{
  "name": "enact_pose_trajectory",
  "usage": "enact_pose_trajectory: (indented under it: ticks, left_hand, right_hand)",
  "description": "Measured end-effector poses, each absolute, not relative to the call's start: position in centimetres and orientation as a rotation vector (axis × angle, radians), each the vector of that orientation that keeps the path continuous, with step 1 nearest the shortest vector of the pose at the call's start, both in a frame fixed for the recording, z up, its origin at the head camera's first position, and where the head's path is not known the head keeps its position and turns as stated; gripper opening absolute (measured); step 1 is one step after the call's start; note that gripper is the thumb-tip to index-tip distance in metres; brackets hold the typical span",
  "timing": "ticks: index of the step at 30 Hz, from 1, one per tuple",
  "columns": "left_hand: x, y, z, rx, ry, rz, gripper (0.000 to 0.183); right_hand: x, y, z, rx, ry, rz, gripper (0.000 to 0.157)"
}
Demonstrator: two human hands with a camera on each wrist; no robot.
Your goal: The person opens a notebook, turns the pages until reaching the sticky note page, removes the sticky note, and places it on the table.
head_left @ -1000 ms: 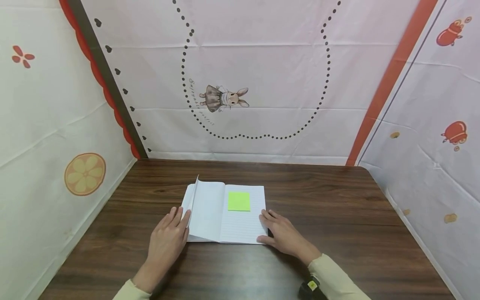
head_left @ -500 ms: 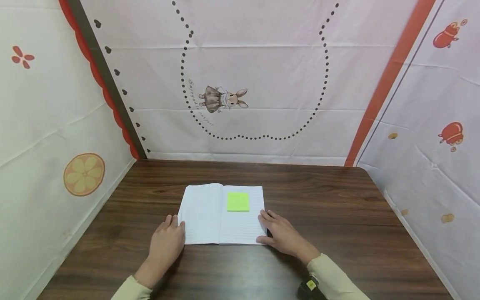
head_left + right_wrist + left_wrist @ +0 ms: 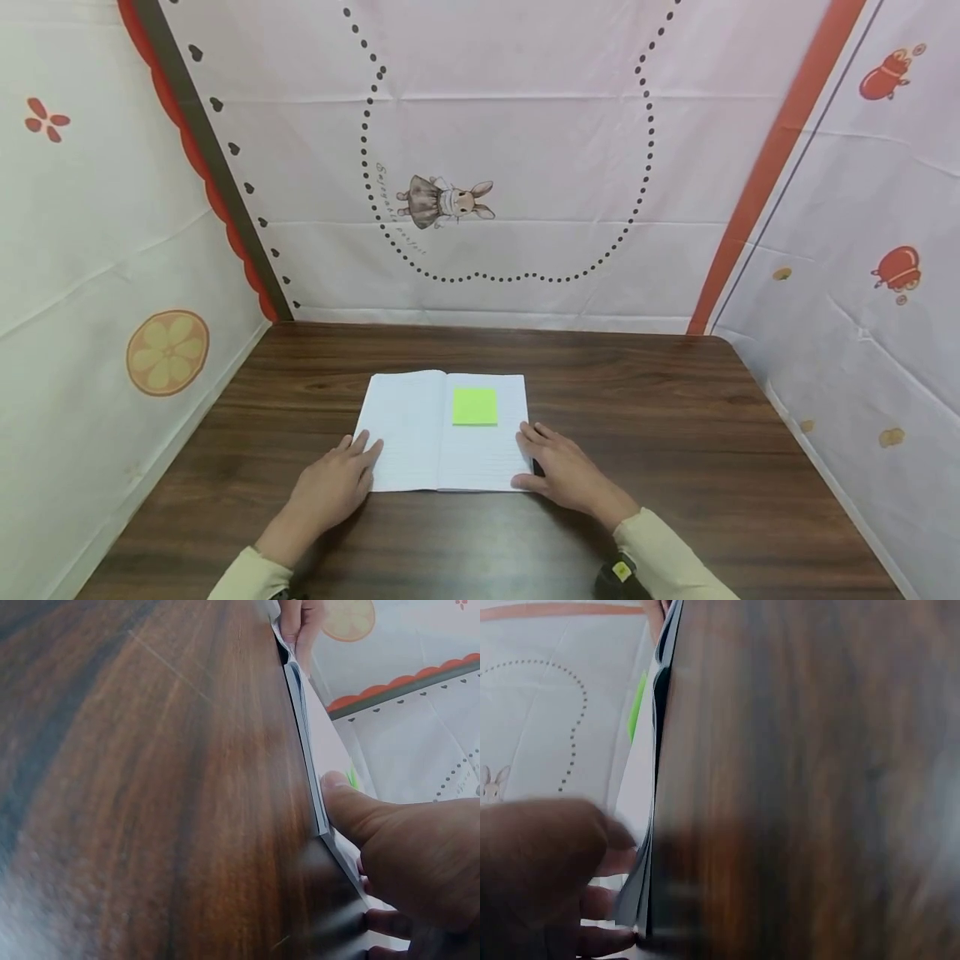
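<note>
An open notebook (image 3: 408, 467) with lined white pages lies flat on the dark wooden table. A bright green sticky note (image 3: 475, 407) is on the upper part of its right page. My left hand (image 3: 330, 487) rests at the left page's outer edge, fingertips on the paper. In the left wrist view, blurred, that hand (image 3: 547, 862) is beside the slightly lifted page edges. Across the notebook, my right hand (image 3: 566, 471) rests on the right page's outer edge, thumb and fingertips touching the paper. The right wrist view shows the thumb (image 3: 341, 791) lying on the page.
The brown wooden table (image 3: 645, 400) extends around the notebook on every side. Behind it hangs a pale printed cloth (image 3: 525, 167) with a rabbit picture, and similar printed cloths stand at left and right. Dark devices are strapped near the sleeves.
The raised left leaf has gone down flat, so the left page now shows lines. My left hand dipped towards the near corner, then spread over the page edge. The right hand stays put.
</note>
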State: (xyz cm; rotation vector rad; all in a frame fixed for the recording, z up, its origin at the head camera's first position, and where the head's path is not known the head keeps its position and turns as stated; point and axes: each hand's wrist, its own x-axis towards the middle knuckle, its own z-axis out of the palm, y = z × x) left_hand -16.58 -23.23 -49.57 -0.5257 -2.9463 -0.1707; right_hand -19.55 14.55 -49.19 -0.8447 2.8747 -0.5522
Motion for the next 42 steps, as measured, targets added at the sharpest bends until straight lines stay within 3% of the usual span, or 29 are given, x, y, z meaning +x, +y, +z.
enact_pose_trajectory:
  ticks: [9,20,27,30,38,42]
  left_hand:
    - [-17.0,-24.0,-49.5,-0.493,-3.024,-0.306,0.060]
    - [-17.2,-24.4,-49.8,-0.498,-3.064,-0.468,0.065]
    - [-16.9,-24.4,-49.6,-0.498,-3.070,-0.517,0.064]
    - [-16.9,-24.4,-49.6,-0.488,-3.079,-0.515,0.064]
    - [-17.0,-24.7,-49.8,-0.489,-3.053,-0.538,0.064]
    - [-17.0,-24.4,-49.9,-0.500,-3.048,-0.571,0.064]
  right_hand:
    - [-19.7,14.5,-48.9,-0.833,2.878,-0.522,0.077]
    - [-20.3,14.4,-47.4,-0.952,2.862,-0.310,0.075]
    - [-22.8,13.8,-44.4,-0.864,2.784,-0.305,0.058]
    - [-24.0,12.7,-43.7,-0.873,2.836,-0.348,0.059]
    - [-26.1,9.0,-45.6,-1.098,2.964,-0.336,0.067]
    - [-26.4,8.2,-46.8,-1.176,3.028,-0.294,0.053]
